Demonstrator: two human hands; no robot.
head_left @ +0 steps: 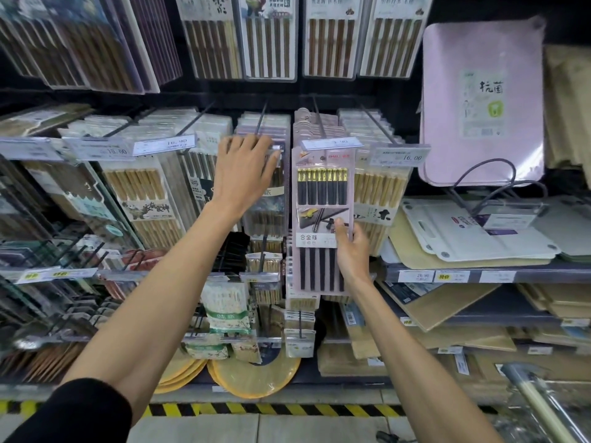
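Note:
A pink pack of black chopsticks with gold bands (321, 193) hangs in front of a store display. My right hand (350, 247) grips its lower right edge, thumb on the front. My left hand (244, 172) reaches up to the neighbouring clear pack of chopsticks (265, 212) on the hook to the left, fingers curled over the pack's top by its price tag. The fingertips of both hands are hidden behind the packs.
Rows of packed wooden chopsticks (140, 199) hang on metal hooks (318, 119) with price tags (332, 143). A pink cutting board (479, 103) and flat boards (463, 238) fill the shelves on the right. A trolley handle (537, 401) pokes in at the lower right. Hazard tape (271, 409) marks the floor.

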